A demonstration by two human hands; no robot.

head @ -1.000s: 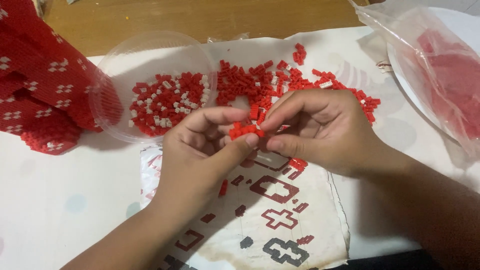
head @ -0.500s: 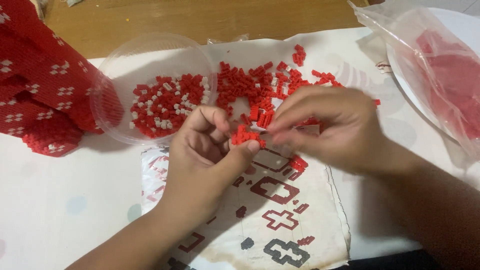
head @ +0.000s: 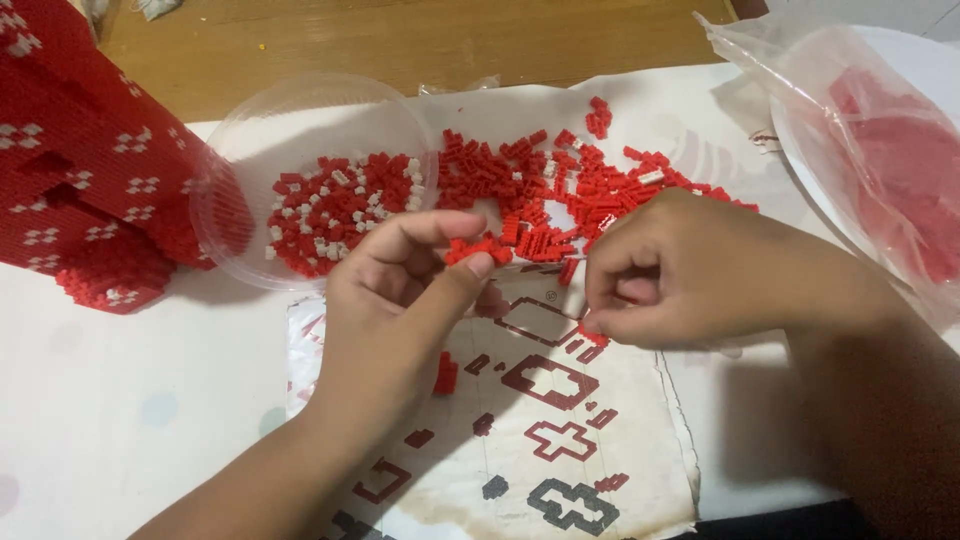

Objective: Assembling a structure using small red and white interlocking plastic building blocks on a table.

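My left hand [head: 400, 290] pinches small brick cluster [head: 478, 250], lying crosswise. My right hand [head: 690, 270] just beside, fingers curled, contents unclear. Loose brick pile [head: 560, 190] just beyond both.

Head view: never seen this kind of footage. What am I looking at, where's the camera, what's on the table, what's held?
There is no machine here: a person works with two bare hands, and the one camera sits on their head, looking down at a white table.

The left hand pinches a small cluster of red bricks between thumb and forefinger. The right hand is curled beside it, fingertips pinched together; what they hold, if anything, is too small to tell.

On the table lie a loose pile of tiny red bricks, a clear round dish of red and white bricks, a printed pattern sheet under the hands, a red brick build at far left, and a clear plastic bag of red pieces at right.
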